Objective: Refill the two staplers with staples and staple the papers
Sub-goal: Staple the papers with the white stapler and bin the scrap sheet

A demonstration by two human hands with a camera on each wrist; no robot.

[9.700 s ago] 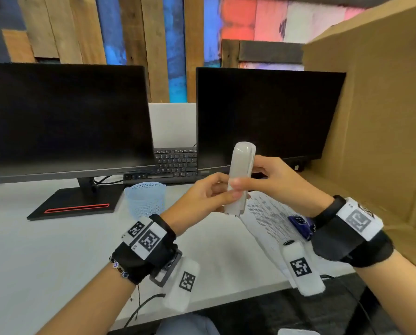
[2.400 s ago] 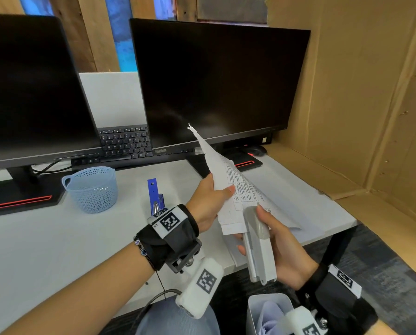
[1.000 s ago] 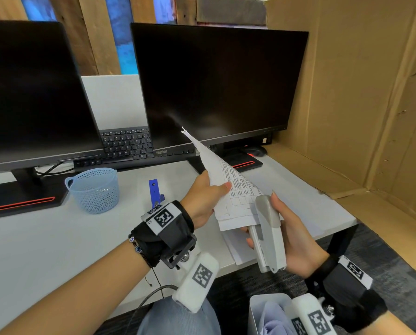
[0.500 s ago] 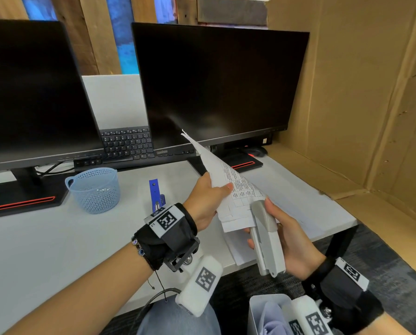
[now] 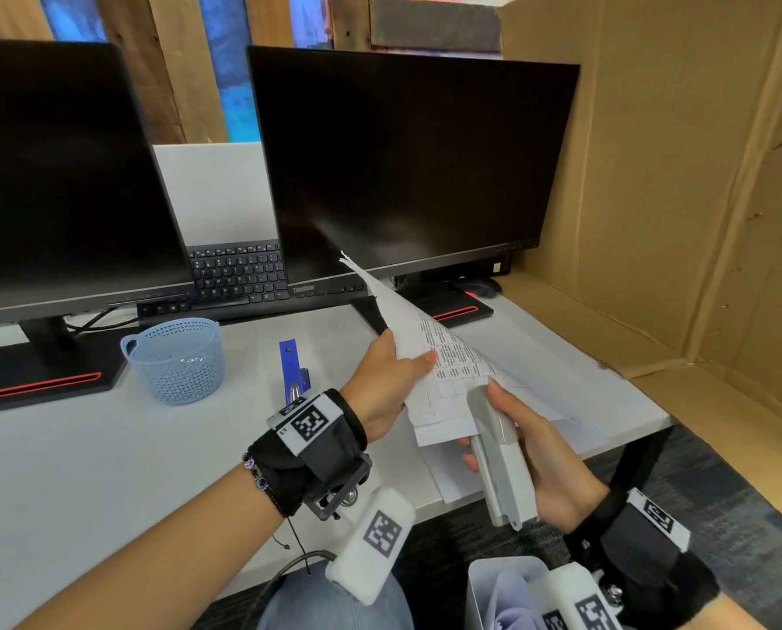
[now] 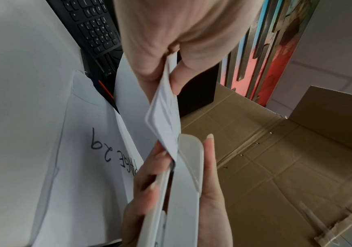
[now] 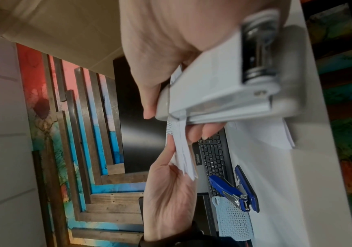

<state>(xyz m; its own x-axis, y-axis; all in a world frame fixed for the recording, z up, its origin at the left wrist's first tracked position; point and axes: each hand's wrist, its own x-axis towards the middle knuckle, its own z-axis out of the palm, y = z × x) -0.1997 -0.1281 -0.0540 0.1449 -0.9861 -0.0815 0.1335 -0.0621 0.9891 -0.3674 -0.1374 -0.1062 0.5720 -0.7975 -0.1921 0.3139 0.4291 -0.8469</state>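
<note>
My left hand (image 5: 398, 372) pinches a sheaf of printed papers (image 5: 430, 343) and holds it tilted up above the desk's front edge. My right hand (image 5: 534, 447) grips the white stapler (image 5: 500, 452), thumb on its top. The sheaf's lower corner sits in the stapler's mouth (image 6: 174, 155). The right wrist view shows the white stapler (image 7: 223, 93) over the papers (image 7: 181, 150). A blue stapler (image 5: 291, 368) stands swung open on the desk, left of my left hand.
More sheets (image 5: 562, 402) lie on the white desk (image 5: 84, 470) under my hands. A pale blue mesh basket (image 5: 175, 361) stands at the left, with two dark monitors (image 5: 407, 166) and a keyboard (image 5: 239, 275) behind. A cardboard wall (image 5: 675, 197) closes the right side.
Earlier both hands held the white stapler upright with the papers on the desk. In the last second the stapler shifted slightly at the lifted sheaf's corner.
</note>
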